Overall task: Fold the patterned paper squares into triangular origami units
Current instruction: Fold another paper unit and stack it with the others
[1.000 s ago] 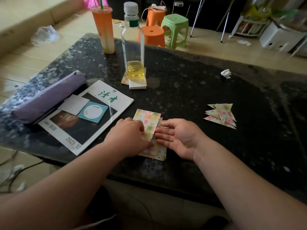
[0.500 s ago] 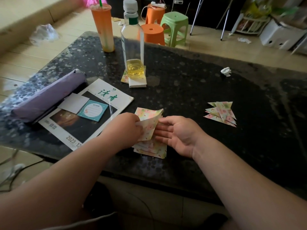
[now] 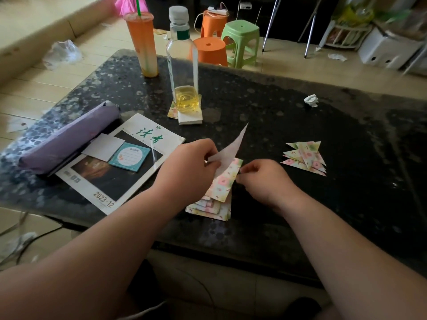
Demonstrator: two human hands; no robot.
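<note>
The left hand [image 3: 188,172] hides its own fingertips behind its back and the lifted sheet [image 3: 227,154]. The right hand [image 3: 265,181] curls its fingertips out of sight at the sheet's edge. Sheet and hands cover much of the paper stack [image 3: 212,210]. The pencil case [image 3: 67,139] overlaps the magazine [image 3: 101,192], whose small print is unreadable. The table [image 3: 288,125] runs off the right edge.

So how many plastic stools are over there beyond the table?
3: a green stool, a near orange stool left of it, a far orange stool behind that. Others may be hidden.
</note>
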